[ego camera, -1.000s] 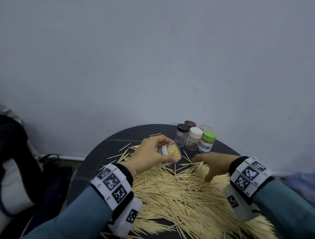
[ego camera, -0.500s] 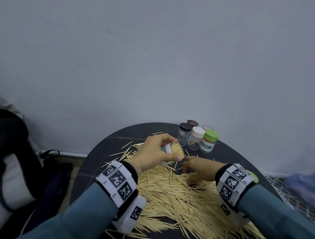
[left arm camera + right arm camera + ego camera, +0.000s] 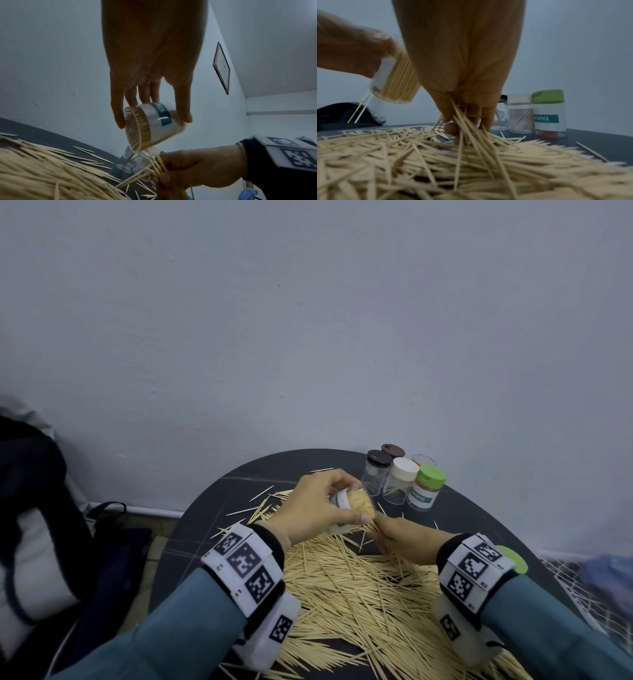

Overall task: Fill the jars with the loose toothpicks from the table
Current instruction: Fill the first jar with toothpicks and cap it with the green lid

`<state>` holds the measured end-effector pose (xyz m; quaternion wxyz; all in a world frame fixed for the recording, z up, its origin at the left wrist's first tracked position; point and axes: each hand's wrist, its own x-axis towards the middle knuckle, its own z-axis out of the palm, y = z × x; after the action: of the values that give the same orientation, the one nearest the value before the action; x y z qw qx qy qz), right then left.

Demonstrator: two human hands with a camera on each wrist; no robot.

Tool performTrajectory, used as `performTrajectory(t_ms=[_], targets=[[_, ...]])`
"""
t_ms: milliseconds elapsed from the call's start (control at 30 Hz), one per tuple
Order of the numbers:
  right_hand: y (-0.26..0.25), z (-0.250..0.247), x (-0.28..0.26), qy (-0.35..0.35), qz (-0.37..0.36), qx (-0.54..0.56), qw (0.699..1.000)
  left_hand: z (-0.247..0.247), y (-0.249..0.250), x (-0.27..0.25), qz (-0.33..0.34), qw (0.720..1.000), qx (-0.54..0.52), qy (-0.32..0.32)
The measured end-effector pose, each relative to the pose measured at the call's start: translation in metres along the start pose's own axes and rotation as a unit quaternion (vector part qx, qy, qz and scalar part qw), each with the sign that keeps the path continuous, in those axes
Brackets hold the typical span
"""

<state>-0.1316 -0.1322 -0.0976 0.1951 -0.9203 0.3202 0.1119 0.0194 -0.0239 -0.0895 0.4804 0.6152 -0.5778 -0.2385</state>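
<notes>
Nearest, a wide heap of loose toothpicks point(image 3: 359, 594) across the dark surface point(image 3: 205, 529); at its far edge, right hand point(image 3: 406, 537), a second ago flat on the pile, now clenched round a small bundle point(image 3: 467, 121) and lifted to the jar's mouth, so another load looks ready to go in. Just left and touching, left hand point(image 3: 313, 508) gripping the tilted, nearly full jar point(image 3: 152, 125), mouth toward the bundle. Farther right, capped jars point(image 3: 404, 479) standing near the wall.
</notes>
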Motion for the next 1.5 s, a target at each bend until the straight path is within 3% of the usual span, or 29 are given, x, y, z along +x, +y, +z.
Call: performTrajectory(t_ms=[267, 467, 667, 867, 967, 1167, 1500], targets=[[0.003, 0.006, 0.013, 0.010, 0.012, 0.093, 0.996, -0.001, 0.000, 0.000, 0.003, 1.000, 0.010, 0.003], [-0.003, -0.002, 0.011, 0.091, -0.018, 0.221, 0.971, -0.002, 0.002, -0.001, 0.003, 1.000, 0.001, 0.003], [-0.010, -0.017, 0.005, 0.205, -0.089, 0.449, 0.865, 0.000, 0.002, -0.003, -0.005, 1.000, -0.007, -0.016], [-0.015, -0.030, -0.003, 0.271, -0.142, 0.645, 0.700, 0.002, 0.006, -0.006, -0.019, 0.999, -0.023, -0.045], [-0.019, -0.034, -0.012, 0.276, -0.171, 0.692, 0.645, 0.004, 0.009, -0.008, -0.023, 0.998, -0.015, -0.052], [-0.026, -0.031, -0.019, 0.267, -0.195, 0.738, 0.589, 0.008, 0.006, -0.005, -0.034, 0.992, 0.078, -0.092], [-0.031, -0.016, -0.016, 0.256, -0.195, 0.764, 0.560, 0.015, 0.004, -0.007, -0.085, 0.971, 0.113, -0.194]])
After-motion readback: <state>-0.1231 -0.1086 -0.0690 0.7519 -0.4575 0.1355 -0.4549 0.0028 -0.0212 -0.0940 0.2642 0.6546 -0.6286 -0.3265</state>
